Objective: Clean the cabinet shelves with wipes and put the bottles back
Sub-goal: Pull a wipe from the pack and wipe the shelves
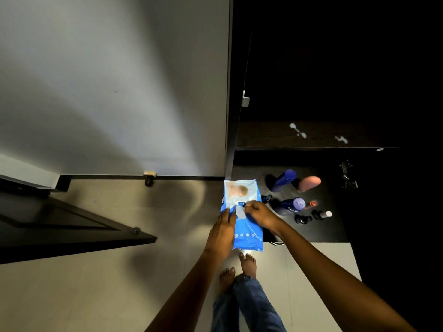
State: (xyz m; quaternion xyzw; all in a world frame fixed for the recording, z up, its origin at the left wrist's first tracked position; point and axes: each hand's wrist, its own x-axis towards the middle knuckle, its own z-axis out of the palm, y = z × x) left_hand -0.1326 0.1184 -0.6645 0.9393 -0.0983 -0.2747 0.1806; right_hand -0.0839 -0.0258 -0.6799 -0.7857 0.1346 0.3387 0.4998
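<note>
Wipes pack is held out in front of the cabinet, over the floor at the edge of the dark lower shelf. Left hand flat along the pack's left side, fingers fairly straight, steadying it. Right hand pinches at the white flap or wipe at the opening; can't tell which.

Handling guess: pack is a soft, floppy, light pouch with slick film, so it buckles if squeezed; support it from the side or below and pull the wipe at the opening. The wipe itself is thin, damp and limp, and likely drags the next one out.

Bottles stand and lie clustered on the lower shelf just right of the pack: blue ones, a pink one, small dark ones. Smooth plastic, light, tip easily; grip round the body.

Upper shelf has white smears. An open cabinet door juts out at left. Bare feet below the pack. Cabinet interior very dark, so detail is hard to read.
</note>
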